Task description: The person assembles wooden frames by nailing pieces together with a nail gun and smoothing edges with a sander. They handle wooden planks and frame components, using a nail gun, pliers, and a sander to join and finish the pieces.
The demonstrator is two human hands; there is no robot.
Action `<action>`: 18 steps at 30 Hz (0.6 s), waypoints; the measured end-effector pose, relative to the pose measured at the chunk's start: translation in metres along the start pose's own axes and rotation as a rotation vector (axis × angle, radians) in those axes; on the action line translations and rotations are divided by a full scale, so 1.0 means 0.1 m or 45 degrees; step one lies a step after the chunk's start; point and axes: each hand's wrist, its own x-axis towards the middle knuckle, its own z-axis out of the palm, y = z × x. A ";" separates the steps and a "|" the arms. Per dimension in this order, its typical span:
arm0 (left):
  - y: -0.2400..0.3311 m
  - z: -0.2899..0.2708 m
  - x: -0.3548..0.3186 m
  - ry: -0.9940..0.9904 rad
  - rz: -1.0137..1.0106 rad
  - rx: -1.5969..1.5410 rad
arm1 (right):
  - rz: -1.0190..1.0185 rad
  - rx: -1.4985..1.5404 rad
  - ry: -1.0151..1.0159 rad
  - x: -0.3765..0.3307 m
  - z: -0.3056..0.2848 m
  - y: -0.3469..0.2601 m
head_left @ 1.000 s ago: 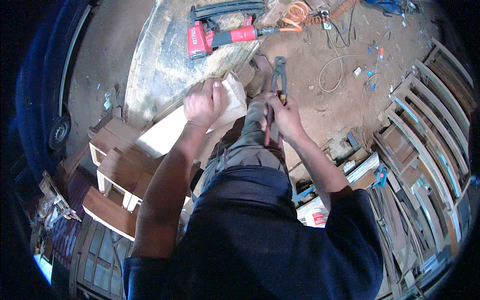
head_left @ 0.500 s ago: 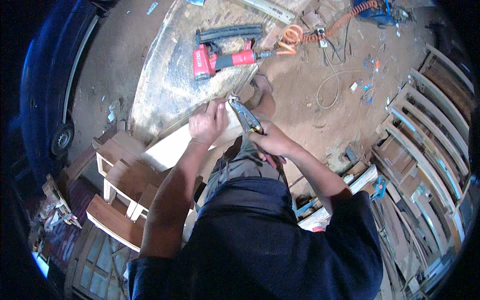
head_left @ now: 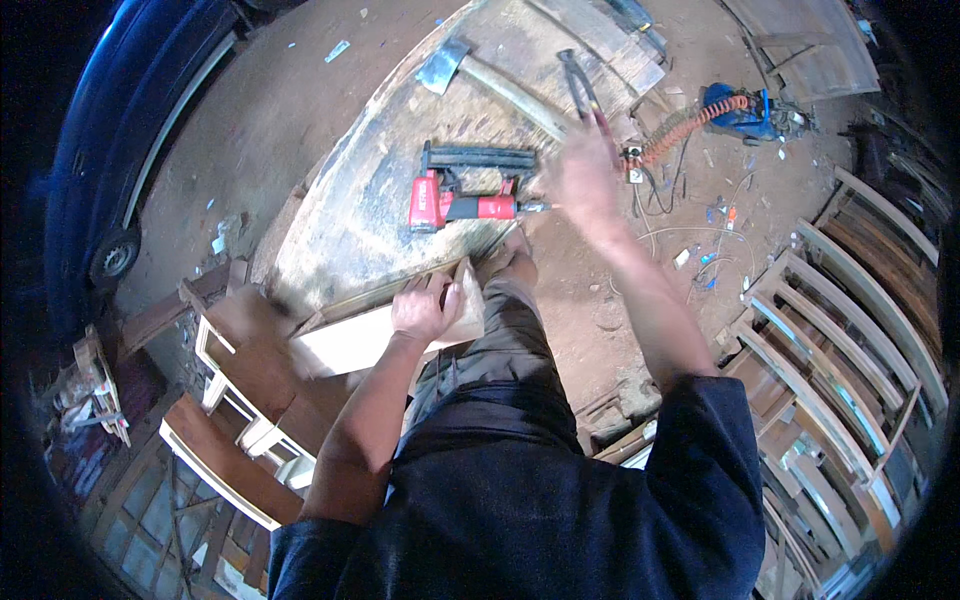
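Note:
My left hand (head_left: 422, 312) is closed over the upper edge of a pale wooden piece (head_left: 345, 343), which lies slantwise by my thigh against the work board (head_left: 340, 225). Far out over the board's right side, my right hand (head_left: 583, 182) is smeared by motion, so its fingers cannot be read. Just beyond it are pincers (head_left: 577, 82), their handles running toward that hand. A hatchet-like tool (head_left: 512, 97) with a broad metal head lies with its handle end beside the same hand. Nearer me rests a red and black nail gun (head_left: 470, 205), joined to a hose.
An orange coiled hose (head_left: 690, 130) leads to a blue machine (head_left: 740, 110) on the dirt floor. Brown wooden drawer-like pieces (head_left: 215, 450) stand at left. Slatted wooden frames (head_left: 850, 300) lean at right. A blue vehicle (head_left: 130, 130) stands far left.
My right hand has swung forward from my lap to the far right of the board, and the pincers now lie out there. My left hand stays on the wooden piece. The view has tilted forward.

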 end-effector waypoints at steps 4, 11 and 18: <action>0.03 -0.05 0.04 0.062 0.036 -0.051 | -0.355 0.044 -0.648 -0.47 0.76 -0.62; 0.01 -0.08 0.06 0.062 0.042 -0.124 | -0.271 -0.123 -0.803 -0.39 1.26 -0.78; 0.00 -0.08 0.05 0.071 0.053 -0.078 | 0.326 0.559 -1.034 -0.03 0.39 -0.91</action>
